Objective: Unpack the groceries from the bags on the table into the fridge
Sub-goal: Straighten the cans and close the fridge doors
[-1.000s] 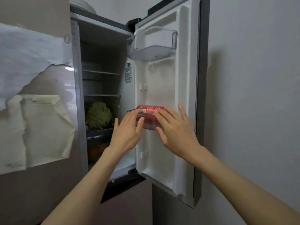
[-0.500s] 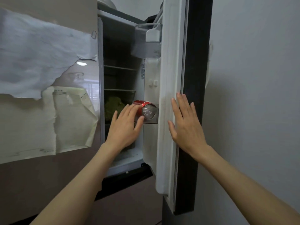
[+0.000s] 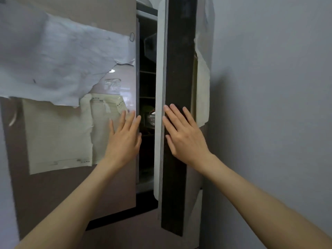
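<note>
The right hand [image 3: 186, 136] is lying flat, grip released, on the dark fridge door edge [image 3: 177, 69]; the left hand [image 3: 124, 139] is hovering, grip released

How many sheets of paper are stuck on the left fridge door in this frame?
2. A torn white sheet covers the upper part; a cream printed sheet hangs below it, partly overlapped. Others may lie beyond the frame.

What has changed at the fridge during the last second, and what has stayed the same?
The fridge door has swung most of the way shut; only a narrow gap remains. The right hand left the red can and now presses flat on the door's edge. The left hand has drawn back from the can, open. The can stays in the door shelf.
</note>
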A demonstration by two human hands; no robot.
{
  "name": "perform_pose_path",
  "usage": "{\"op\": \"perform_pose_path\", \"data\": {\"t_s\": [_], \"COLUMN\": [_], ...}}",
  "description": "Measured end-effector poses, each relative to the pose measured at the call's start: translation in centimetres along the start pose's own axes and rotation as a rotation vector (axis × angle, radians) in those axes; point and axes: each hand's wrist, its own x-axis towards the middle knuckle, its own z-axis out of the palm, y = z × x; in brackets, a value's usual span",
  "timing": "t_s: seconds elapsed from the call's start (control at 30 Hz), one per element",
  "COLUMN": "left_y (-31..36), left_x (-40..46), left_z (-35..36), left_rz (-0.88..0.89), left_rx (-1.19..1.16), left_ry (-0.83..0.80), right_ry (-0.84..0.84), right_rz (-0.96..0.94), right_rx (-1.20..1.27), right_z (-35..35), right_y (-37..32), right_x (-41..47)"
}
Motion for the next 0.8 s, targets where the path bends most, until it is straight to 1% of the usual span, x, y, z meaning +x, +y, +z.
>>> {"op": "perform_pose_path", "data": {"t_s": [0.07, 0.17, 0.23, 0.27, 0.37, 0.5, 0.57, 0.63, 0.8], "left_y": [-2.0, -4.5, -5.9, -6.6, -8.9, -11.3, -11.7, -12.1, -13.0], "left_x": [0.1, 0.6, 0.9, 1.0, 1.0, 0.9, 0.9, 0.9, 0.9], "left_z": [-0.5, -1.4, -1.9, -2.0, -1.9, -0.9, -0.4, 0.2, 1.2], "left_rz": [0.006, -0.025, -0.042, -0.045, -0.056, -0.029, -0.011, 0.015, 0.071], "left_rx": [0.100, 0.199, 0.255, 0.276, 0.337, 0.406, 0.422, 0.456, 0.559], "left_ry": [0.060, 0.124, 0.142, 0.155, 0.169, 0.179, 0.227, 0.284, 0.388], "right_ry": [0.040, 0.029, -0.022, -0.036, -0.021, 0.049, 0.133, 0.181, 0.249], "right_rz": [0.119, 0.306, 0.354, 0.347, 0.302, 0.340, 0.359, 0.351, 0.304], "right_rx": [0.071, 0.369, 0.515, 0.537, 0.474, 0.448, 0.449, 0.423, 0.330], "right_z": [0.7, 2.1, 3.5, 4.3, 7.0, 10.9, 12.5, 13.9, 16.8], "right_y": [-0.5, -1.7, -2.7, -3.1, -3.9, -5.0, -5.5, -5.5, -5.7], "right_x": [0.5, 1.6, 2.6, 3.1, 4.6, 6.2, 6.7, 7.0, 7.8]}}
